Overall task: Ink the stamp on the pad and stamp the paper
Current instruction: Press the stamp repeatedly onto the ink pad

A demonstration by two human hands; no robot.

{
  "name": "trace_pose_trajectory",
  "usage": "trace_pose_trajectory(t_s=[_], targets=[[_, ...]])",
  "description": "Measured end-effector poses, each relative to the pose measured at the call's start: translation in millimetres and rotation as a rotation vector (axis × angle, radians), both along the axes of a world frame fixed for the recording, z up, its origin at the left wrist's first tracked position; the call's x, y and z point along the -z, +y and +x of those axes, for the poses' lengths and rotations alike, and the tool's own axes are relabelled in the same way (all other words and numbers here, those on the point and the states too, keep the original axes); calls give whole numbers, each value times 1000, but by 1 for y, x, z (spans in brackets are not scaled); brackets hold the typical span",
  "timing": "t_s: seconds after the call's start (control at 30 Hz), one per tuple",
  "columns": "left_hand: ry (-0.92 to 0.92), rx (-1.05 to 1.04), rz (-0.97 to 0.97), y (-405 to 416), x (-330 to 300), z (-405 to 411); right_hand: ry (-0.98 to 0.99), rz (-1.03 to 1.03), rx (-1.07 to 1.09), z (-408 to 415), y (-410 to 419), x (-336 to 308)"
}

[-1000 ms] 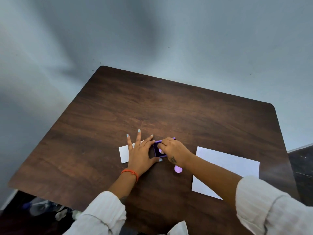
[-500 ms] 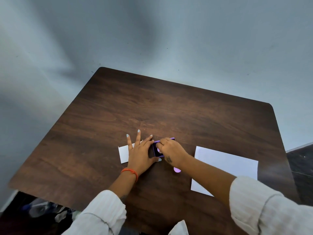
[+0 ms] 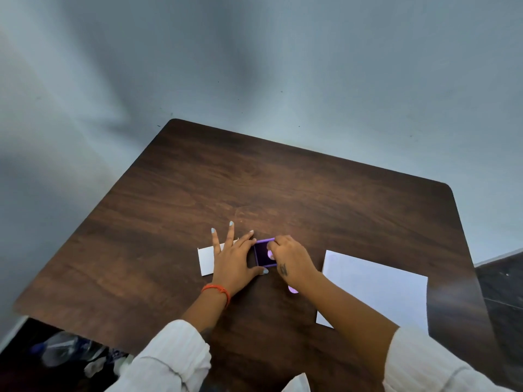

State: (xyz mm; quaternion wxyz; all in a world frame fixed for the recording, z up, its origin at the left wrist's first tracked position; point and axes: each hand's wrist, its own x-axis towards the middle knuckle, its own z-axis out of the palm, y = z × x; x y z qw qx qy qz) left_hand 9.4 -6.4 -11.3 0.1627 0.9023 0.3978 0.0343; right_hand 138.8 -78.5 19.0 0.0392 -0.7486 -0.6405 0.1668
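A small purple ink pad (image 3: 261, 254) lies open on the dark wooden table (image 3: 311, 193). My right hand (image 3: 291, 261) is closed on a small pink stamp (image 3: 270, 254) and holds it down on the pad's dark surface. My left hand (image 3: 235, 258) lies flat with its fingers spread. Its thumb and forefinger touch the pad's left side. A white sheet of paper (image 3: 376, 290) lies to the right of my right forearm, and I see no marks on it.
A small white card (image 3: 206, 260) lies partly under my left hand. A round pink piece (image 3: 293, 290) shows from under my right wrist. The table's near-left edge drops off to clutter on the floor (image 3: 65, 355).
My right hand has shifted slightly left over the pad and covers more of the round pink piece. My left hand has stayed in place.
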Motion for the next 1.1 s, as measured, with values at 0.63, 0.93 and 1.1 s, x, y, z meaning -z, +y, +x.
trace_pose_trajectory(t_s=[0.63,0.93,1.1], targets=[[-5,13,-11,0,-2,1,62,71,98,17,-8,-3],[-19,19,-32,3,4,0,35,87,29,11,-13,6],[-6,22,-10,1,2,-1,53,10,68,16,0,-9]])
